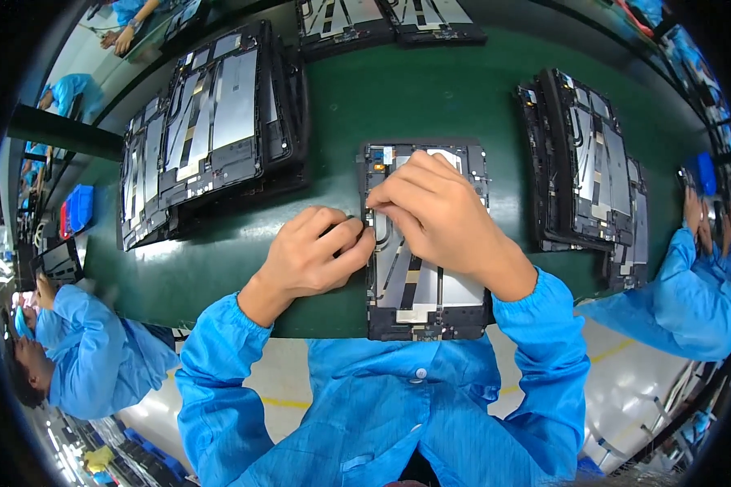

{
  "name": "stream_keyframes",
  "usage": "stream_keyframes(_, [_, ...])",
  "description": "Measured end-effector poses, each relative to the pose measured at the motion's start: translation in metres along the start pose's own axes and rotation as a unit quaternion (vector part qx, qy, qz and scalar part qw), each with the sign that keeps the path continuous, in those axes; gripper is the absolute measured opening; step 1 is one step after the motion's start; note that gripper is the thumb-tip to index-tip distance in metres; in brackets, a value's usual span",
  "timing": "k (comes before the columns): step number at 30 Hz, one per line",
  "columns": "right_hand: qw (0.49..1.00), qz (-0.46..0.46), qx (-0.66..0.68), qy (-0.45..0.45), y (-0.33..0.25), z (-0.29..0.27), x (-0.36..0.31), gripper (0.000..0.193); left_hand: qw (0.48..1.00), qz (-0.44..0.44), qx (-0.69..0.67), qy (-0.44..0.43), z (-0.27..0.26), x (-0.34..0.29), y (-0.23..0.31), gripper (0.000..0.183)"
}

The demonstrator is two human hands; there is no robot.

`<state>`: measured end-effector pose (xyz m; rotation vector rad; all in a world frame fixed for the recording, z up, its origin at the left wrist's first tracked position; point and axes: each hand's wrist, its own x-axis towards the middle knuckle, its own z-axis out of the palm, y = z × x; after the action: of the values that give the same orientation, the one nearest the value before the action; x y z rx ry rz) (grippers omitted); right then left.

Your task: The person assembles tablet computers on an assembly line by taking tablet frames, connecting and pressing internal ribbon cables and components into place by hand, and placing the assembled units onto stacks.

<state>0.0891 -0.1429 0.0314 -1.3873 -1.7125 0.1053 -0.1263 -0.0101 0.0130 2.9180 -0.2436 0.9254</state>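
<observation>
The opened flat device (455, 288) lies on the green counter (430, 93) right in front of me, its long sides running away from my body and its near end by the counter's front edge. My right hand (434, 215) is over its upper half, thumb and forefinger drawn narrow near the device's left edge; I cannot tell whether anything is pinched between them. My left hand (313, 252) is at that same edge, a little nearer to me, its fingers curled in; whether they grip something I cannot tell either. To my left leans a stack of similar units (219, 114), with a smaller stack (589, 166) to my right, and two more units (345, 20) lie at the far side. Co-workers in blue sit to my left (101, 357) and right (678, 300).
</observation>
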Motion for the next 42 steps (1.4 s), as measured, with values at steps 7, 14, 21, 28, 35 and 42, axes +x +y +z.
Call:
stream_keyframes(7, [1.0,0.007,0.025,0.014,0.007,0.002,0.002,0.019,1.0,0.005,0.027,0.002,0.001,0.004,-0.002,0.034])
stream_keyframes(14, [0.996,0.061,0.065,0.006,0.013,0.003,0.001,0.023,0.999,0.034,0.02,0.004,0.006,0.008,-0.02,0.035])
stream_keyframes(21, [0.995,0.084,0.06,-0.008,0.014,0.003,0.004,0.026,1.0,0.016,0.017,0.016,0.01,0.009,-0.029,0.037])
stream_keyframes(28, [0.987,0.132,0.095,-0.003,0.015,0.005,0.005,0.032,1.0,-0.007,0.007,-0.004,0.009,0.012,-0.033,0.041])
stream_keyframes(35, [0.974,0.188,0.122,-0.034,0.005,-0.001,0.019,0.034,0.994,-0.075,-0.076,0.014,0.016,0.01,-0.025,0.04])
stream_keyframes(42, [0.977,0.177,0.104,-0.05,0.015,0.007,0.027,0.03,0.99,-0.092,-0.104,0.02,0.015,0.01,-0.021,0.036])
